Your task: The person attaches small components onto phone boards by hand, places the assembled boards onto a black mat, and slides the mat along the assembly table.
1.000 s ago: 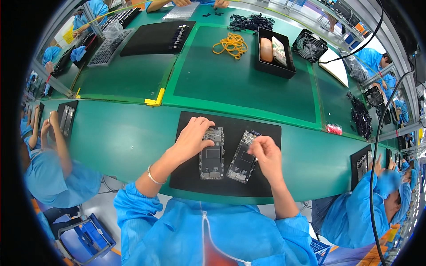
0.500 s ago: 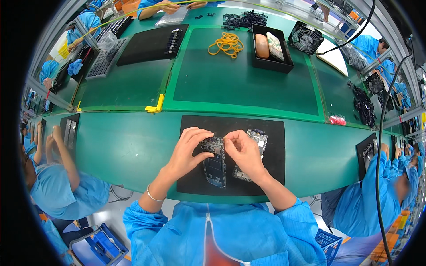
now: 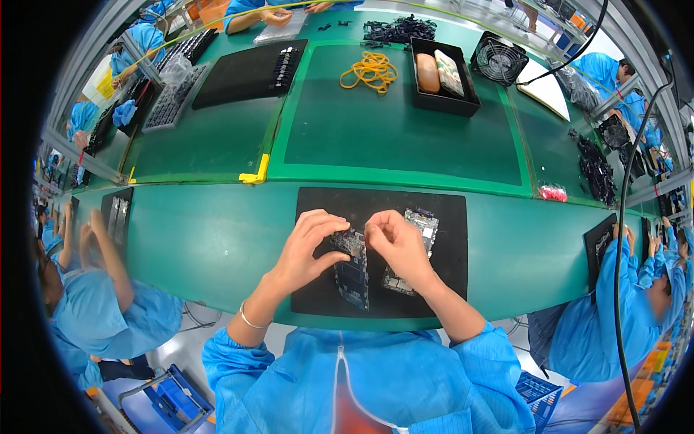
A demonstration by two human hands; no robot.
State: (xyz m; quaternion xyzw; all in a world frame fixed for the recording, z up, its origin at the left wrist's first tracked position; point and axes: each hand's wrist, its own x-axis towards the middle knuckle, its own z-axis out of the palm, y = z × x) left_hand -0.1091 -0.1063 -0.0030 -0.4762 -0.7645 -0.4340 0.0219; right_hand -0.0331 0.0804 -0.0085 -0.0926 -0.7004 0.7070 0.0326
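"Head view — how's the dark-blue rectangular circuit board (image 3: 351, 281)?"
"Tilted, over the black rectangular mat (image 3: 451, 267)."
"Hands?"
"Left hand (image 3: 307, 246) pinches its upper end; right hand (image 3: 401, 249), fingers curled, beside its edge — whether pinching anything, I can't tell."

The left hand (image 3: 307, 244) grips a circuit board (image 3: 352, 281), tilted over a black mat (image 3: 452, 246); the right hand (image 3: 400, 246) has its fingertips drawn together by the board's one o'clock corner. A second circuit board (image 3: 423, 226) lies at two o'clock. Across the green bench (image 3: 202, 239), yellow rubber bands (image 3: 374, 66) lie at the mat's twelve o'clock, a black fan (image 3: 499, 59) at one.
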